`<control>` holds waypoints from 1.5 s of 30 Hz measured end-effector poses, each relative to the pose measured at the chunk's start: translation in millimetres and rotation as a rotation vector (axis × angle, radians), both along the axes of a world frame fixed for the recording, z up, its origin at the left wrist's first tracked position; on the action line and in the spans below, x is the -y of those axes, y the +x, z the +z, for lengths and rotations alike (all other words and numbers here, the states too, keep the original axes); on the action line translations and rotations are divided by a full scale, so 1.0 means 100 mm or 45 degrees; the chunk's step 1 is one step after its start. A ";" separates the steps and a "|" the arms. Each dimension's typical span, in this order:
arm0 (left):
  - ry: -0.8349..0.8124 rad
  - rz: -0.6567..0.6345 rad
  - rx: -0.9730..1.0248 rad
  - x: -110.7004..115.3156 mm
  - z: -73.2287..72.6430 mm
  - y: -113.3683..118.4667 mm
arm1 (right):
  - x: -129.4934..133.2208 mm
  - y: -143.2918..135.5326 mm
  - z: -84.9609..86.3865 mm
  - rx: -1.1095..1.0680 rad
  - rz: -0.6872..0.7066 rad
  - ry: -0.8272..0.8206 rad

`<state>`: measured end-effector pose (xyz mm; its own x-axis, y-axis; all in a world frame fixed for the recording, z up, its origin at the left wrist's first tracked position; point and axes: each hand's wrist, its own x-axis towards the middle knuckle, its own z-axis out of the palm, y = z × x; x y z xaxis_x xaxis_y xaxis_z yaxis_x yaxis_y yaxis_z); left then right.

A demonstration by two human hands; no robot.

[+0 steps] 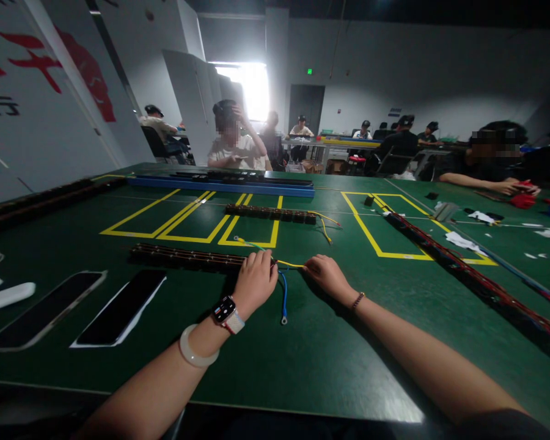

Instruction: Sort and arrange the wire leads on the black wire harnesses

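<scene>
My left hand (259, 276) is closed over the right end of a long dark strip of joined blocks (183, 255) with thin copper-coloured lines along it. From that end come a blue wire (285, 296) with a ring terminal, a green-yellow wire (252, 243) pointing back to the left, and a yellow wire (289, 264). My right hand (326, 274) pinches the yellow wire's far end, and the wire runs nearly straight between both hands. The fingertips hide that tip. Beyond my hands lies a similar, shorter strip (270, 212) with yellow wires at its right end.
Two phones (123, 308) and a white earbud case (11, 296) lie to the left on the green table (348, 379). A blue tray (220, 186) stands at the back. On the right runs a long strip with red wires (467, 281). Other people sit across and around.
</scene>
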<state>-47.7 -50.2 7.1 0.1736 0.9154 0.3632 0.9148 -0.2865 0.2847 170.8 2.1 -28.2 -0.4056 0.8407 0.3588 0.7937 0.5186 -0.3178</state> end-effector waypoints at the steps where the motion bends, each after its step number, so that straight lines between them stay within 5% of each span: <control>1: 0.011 -0.046 0.024 0.00 -0.01 0.00 | 0.00 0.00 0.00 -0.005 0.005 -0.002; 12: -0.022 -0.412 -0.051 0.05 -0.06 0.06 | -0.02 0.01 -0.03 -0.064 0.072 -0.022; 24: 0.047 -0.447 0.202 0.06 -0.03 0.09 | -0.01 -0.01 0.00 -0.036 0.053 -0.092; 28: 0.116 -0.307 0.206 0.07 0.01 0.09 | 0.03 -0.04 0.04 -0.012 0.109 -0.107; 36: -0.372 -0.219 0.026 0.09 -0.03 0.10 | 0.11 -0.17 0.06 0.092 0.100 -0.191; 45: -1.010 -0.241 0.786 -0.05 -0.18 0.10 | 0.23 -0.31 0.11 0.102 0.092 -0.324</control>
